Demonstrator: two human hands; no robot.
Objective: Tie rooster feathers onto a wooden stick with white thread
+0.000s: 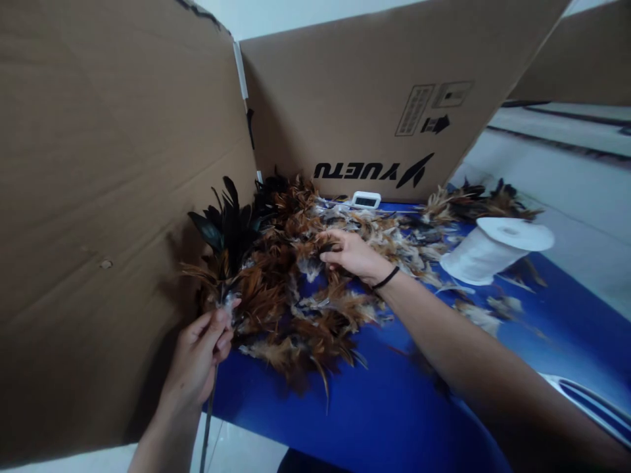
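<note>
My left hand (204,348) is closed round the thin rod of a feather duster (229,226). Glossy black feathers top it, with brown ones lower down, and the dark rod runs below my hand past the table's edge. Whitish fluff shows at my left fingertips. Over the heap of loose brown feathers (276,289), my right hand (352,255) pinches a dark feather between thumb and fingers. A black band circles my right wrist. Paler feathers (394,240) lie beyond that hand.
Cardboard walls (345,98) stand at the left and back of the blue table (374,387). A small white digital display (366,200) sits against the back one. To the right is a white spool (486,253), with scattered feathers around it. A white-rimmed object (586,401) lies at lower right.
</note>
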